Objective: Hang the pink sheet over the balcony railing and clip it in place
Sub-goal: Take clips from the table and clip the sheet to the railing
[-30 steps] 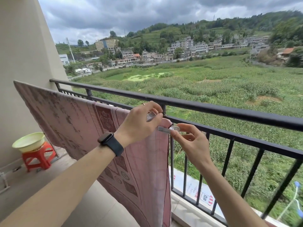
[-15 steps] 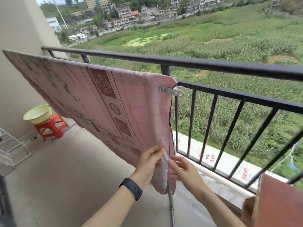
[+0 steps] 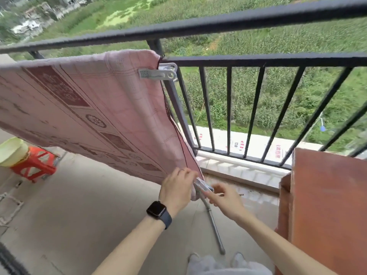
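Hands [image 3: 175, 188] [image 3: 226, 201] reach low, pinching clip [image 3: 203, 185] onto sheet [image 3: 99, 108] corner.

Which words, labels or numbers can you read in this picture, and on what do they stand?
White banner below the railing: red and dark characters, too blurred to read.
Watch: screen dark, no text.
Grey clip on the pink sheet: no lettering visible.
Nothing is legible.

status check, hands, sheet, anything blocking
Left hand pinching the pink sheet at its lower corner; right hand holding a second clip there. Sheet draped over railing, top clip on. Nothing blocking.
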Available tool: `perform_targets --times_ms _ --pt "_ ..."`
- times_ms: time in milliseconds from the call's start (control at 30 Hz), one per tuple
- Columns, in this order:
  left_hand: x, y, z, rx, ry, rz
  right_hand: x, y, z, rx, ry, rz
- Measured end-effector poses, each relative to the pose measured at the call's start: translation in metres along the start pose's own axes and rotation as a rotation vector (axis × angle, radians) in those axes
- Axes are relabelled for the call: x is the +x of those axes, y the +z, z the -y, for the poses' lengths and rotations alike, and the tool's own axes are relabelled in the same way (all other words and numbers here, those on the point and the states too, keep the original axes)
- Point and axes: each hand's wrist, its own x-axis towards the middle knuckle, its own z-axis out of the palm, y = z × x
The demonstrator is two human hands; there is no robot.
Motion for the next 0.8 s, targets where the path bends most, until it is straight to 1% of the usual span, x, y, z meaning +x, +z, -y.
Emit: perform_targets --times_ms 67,100,133,200,267,333,467,567,633,733,767,800 --pt "0.015 0.002 -0.006 0.368 0.279 0.063 0.004 -0.002 -0.017 -0.024 0.083 -0.029" --pt "0.024 0.003 -0.01 0.537 0.383 0.124 0.005 -0.003 -0.025 -0.026 0.117 -0.041" --pt "0.033 0.006 -0.012 0.686 0.446 0.206 0.007 -0.004 -0.034 -0.022 0.146 -0.051" --pt "0.051 0.018 -0.011 0.945 0.489 0.373 0.008 -0.004 -0.049 0.003 0.186 -0.076" --pt "0.064 0.029 -0.012 1.135 0.47 0.516 0.006 -0.001 -0.062 0.039 0.233 -0.112" --pt "0.074 0.045 -0.016 1.173 0.467 0.599 0.005 -0.001 -0.074 0.08 0.274 -0.161" --pt "0.084 0.101 -0.015 1.187 0.527 0.71 0.011 0.001 -0.111 0.14 0.334 -0.238" --pt "0.089 0.151 -0.014 1.226 0.544 0.764 0.027 0.007 -0.144 0.102 0.385 -0.259" --pt "0.094 0.177 -0.013 1.261 0.623 0.732 0.043 0.012 -0.165 0.079 0.408 -0.27" --pt "0.106 0.209 -0.008 1.418 0.794 0.66 0.076 0.026 -0.195 0.094 0.411 -0.291" --pt "0.111 0.213 -0.01 1.434 0.787 0.637 0.087 0.032 -0.204 0.098 0.415 -0.286" --pt "0.121 0.22 -0.012 1.404 0.737 0.613 0.099 0.04 -0.216 0.111 0.423 -0.285"
